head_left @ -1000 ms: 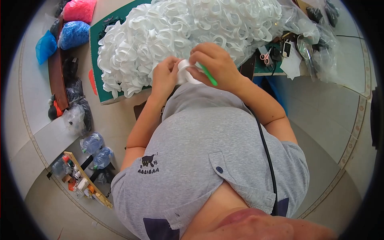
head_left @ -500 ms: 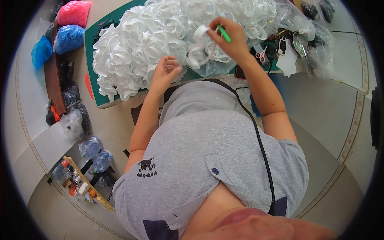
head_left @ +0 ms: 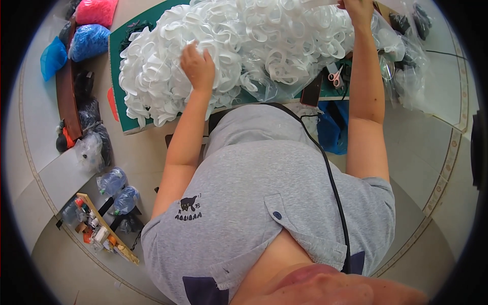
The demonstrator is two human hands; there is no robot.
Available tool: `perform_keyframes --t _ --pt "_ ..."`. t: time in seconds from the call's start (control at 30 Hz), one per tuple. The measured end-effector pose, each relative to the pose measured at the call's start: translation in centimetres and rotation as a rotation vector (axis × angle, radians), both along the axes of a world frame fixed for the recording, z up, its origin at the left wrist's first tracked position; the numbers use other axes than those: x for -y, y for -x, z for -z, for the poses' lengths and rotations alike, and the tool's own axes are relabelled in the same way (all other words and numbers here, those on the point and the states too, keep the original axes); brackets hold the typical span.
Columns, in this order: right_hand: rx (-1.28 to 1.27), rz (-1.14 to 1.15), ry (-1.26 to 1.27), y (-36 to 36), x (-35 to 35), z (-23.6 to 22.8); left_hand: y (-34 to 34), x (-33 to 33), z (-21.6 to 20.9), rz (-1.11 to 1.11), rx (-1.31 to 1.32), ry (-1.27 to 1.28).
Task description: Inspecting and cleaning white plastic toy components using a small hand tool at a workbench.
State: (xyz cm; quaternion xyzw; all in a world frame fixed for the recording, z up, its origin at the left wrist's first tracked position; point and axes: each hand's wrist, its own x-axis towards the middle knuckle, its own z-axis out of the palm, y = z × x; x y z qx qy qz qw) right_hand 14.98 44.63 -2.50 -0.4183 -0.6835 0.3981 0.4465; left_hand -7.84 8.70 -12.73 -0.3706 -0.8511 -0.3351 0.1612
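A large heap of glossy white ribbon-like loops (head_left: 168,56) covers most of the green table. My left hand (head_left: 198,66) is over the heap's middle, thumb apart from its slightly bent fingers, with nothing seen in it. Up at the top right, my right hand (head_left: 357,10) is partly cut off by the picture's edge. Its fingers are closed on the end of a white strip (head_left: 323,2) that runs out to the left. Whether a green tool is still in this hand cannot be seen.
Pink scissors (head_left: 334,77) and a dark phone (head_left: 311,92) lie right of the heap. Clear plastic bags (head_left: 409,84) hang at the table's right end. Blue (head_left: 90,46) and pink (head_left: 96,11) bags stand at the left. A black cable (head_left: 325,162) runs down my shirt.
My right hand has swung up and right to the picture's edge with the white strip; the green tool is out of sight. My left hand has moved up and slightly left onto the heap.
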Motion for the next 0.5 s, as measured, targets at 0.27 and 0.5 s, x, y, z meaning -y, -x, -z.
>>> perform_keyframes --t 0.27,0.5 --pt "-0.015 -0.211 -0.204 -1.4 4.4 0.4 5.7 2.3 -3.7 -0.134 0.430 0.211" --pt "0.075 -0.564 0.048 4.5 19.2 -1.9 1.9 4.8 -12.0 0.226 0.617 -0.608"
